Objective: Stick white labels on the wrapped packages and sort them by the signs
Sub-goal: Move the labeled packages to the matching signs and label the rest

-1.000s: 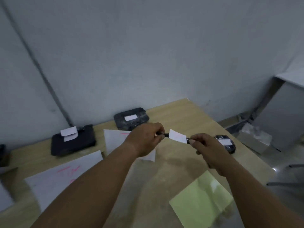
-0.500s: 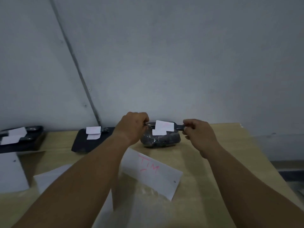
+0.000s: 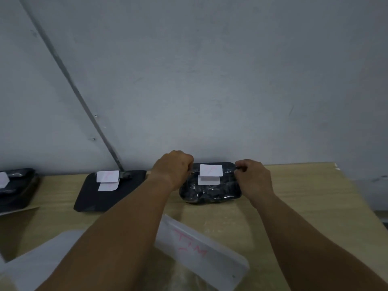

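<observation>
Head view: our left hand (image 3: 174,171) and right hand (image 3: 254,179) pinch a slim labelled package (image 3: 211,170) by its ends; wrapped black package (image 3: 210,193) beneath.

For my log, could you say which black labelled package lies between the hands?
The rightmost, crinkly film-wrapped black package, flanked by the left hand and right hand; two flatter black packages lie leftward.
</observation>
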The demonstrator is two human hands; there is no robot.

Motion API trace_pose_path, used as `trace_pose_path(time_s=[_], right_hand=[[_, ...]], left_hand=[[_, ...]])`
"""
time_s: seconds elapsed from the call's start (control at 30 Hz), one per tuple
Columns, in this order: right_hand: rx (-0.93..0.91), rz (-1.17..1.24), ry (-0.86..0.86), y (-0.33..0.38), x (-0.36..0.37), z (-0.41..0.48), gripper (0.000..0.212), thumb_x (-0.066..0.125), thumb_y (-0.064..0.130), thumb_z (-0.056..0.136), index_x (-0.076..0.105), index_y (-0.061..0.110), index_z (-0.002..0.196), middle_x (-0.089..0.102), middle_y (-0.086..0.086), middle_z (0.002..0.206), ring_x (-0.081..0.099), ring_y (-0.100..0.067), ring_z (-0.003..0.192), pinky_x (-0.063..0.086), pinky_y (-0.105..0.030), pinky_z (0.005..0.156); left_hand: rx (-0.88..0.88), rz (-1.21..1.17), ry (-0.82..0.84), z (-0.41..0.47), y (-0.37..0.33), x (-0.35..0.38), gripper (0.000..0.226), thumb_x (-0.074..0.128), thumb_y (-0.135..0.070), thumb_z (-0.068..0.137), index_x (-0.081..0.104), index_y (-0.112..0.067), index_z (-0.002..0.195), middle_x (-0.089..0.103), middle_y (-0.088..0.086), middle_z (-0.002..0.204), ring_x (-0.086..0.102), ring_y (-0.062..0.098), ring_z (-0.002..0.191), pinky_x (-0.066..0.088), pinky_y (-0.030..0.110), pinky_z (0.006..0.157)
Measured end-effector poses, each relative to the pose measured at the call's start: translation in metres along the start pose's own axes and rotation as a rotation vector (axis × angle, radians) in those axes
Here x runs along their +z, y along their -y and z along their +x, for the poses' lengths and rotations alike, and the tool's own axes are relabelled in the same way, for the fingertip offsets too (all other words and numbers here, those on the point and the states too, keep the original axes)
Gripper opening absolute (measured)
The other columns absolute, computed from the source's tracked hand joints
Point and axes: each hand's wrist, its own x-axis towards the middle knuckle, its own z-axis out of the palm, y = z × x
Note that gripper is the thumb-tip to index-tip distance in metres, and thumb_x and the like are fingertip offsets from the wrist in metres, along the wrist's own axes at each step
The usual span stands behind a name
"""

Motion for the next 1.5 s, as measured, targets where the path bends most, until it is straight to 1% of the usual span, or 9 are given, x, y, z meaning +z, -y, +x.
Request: trace_pose_path(time_s=[0.33,0.53,0.63,0.73,0.87,1.03,1.17,1.37,1.5], right_hand=[[0.028,-0.096,0.028,-0.007,0.015,0.008,0.033,0.050,0.014,0.092,0.069,0.023,0.118,0.064,-0.002,0.126,0.057,-0.023,0.116,0.041,-0.026,0.099],[0.011,-0.064,0.037,-0.007,0.005,-0.003,0.032,0.050,0.015,0.093,0.070,0.023,0.117,0.065,-0.003,0.123,0.058,-0.022,0.113,0.040,-0.023,0.092],[-0.057,-0.051,-0.032,-0.003,-0.005,-0.017,0.019,0.054,0.027,0.093,0.073,0.023,0.097,0.071,-0.003,0.105,0.062,-0.021,0.098,0.040,-0.022,0.080],[-0.035,-0.063,-0.098,-0.008,-0.018,-0.038,0.039,0.049,0.042,0.095,0.053,0.019,0.064,0.064,-0.005,0.075,0.057,-0.026,0.076,0.034,-0.027,0.064],[0.004,-0.049,-0.176,-0.026,-0.040,-0.077,0.049,0.038,0.048,0.098,0.043,0.020,0.058,0.051,0.002,0.060,0.050,-0.022,0.062,0.030,-0.029,0.057],[-0.001,0.033,-0.417,-0.057,-0.085,-0.132,0.046,0.041,0.042,0.098,0.048,0.015,0.062,0.053,0.000,0.057,0.049,-0.021,0.056,0.037,-0.036,0.054],[0.077,0.028,-0.558,-0.096,-0.120,-0.186,0.045,0.042,0.041,0.098,0.044,0.019,0.059,0.048,0.003,0.055,0.045,-0.012,0.052,0.036,-0.032,0.051],[0.285,-0.022,-0.584,-0.151,-0.146,-0.248,0.042,0.042,0.040,0.100,0.051,0.020,0.063,0.056,0.002,0.061,0.056,-0.016,0.061,0.047,-0.034,0.056],[0.471,-0.097,-0.609,-0.183,-0.158,-0.270,0.038,0.043,0.039,0.098,0.049,0.020,0.066,0.054,0.004,0.063,0.052,-0.013,0.060,0.043,-0.029,0.054]], left_hand=[[-0.033,-0.022,0.061,0.016,0.005,0.015,0.006,0.063,-0.016,0.092,0.068,-0.015,0.097,0.062,0.009,0.107,0.060,0.025,0.094,0.050,0.033,0.077],[-0.041,0.096,0.127,0.014,0.000,0.009,0.022,0.067,-0.023,0.087,0.067,-0.021,0.109,0.061,0.004,0.111,0.061,0.024,0.096,0.048,0.032,0.074],[-0.059,0.250,0.019,0.009,-0.010,-0.002,0.025,0.060,-0.029,0.091,0.062,-0.022,0.116,0.058,0.005,0.113,0.060,0.026,0.098,0.046,0.034,0.073],[-0.003,0.188,-0.171,-0.002,-0.043,-0.012,0.025,0.052,-0.035,0.096,0.061,-0.019,0.113,0.061,0.007,0.106,0.060,0.029,0.092,0.047,0.036,0.073],[0.160,0.044,-0.363,-0.030,-0.115,-0.016,0.022,0.048,-0.035,0.098,0.062,-0.017,0.098,0.065,0.006,0.093,0.060,0.028,0.081,0.041,0.034,0.062],[0.344,-0.330,-0.453,-0.075,-0.195,-0.004,0.017,0.051,-0.030,0.097,0.061,-0.017,0.092,0.065,0.002,0.080,0.059,0.025,0.072,0.047,0.039,0.060],[0.466,-0.443,-0.391,-0.113,-0.243,0.018,0.014,0.052,-0.029,0.097,0.061,-0.018,0.093,0.064,0.000,0.078,0.059,0.022,0.069,0.048,0.039,0.059],[0.498,-0.396,-0.226,-0.149,-0.279,0.059,0.017,0.048,-0.035,0.098,0.060,-0.023,0.094,0.063,-0.002,0.083,0.059,0.024,0.076,0.044,0.035,0.060],[0.515,-0.332,-0.065,-0.156,-0.293,0.084,0.015,0.049,-0.035,0.096,0.060,-0.024,0.092,0.064,-0.002,0.087,0.057,0.024,0.082,0.036,0.032,0.062]])
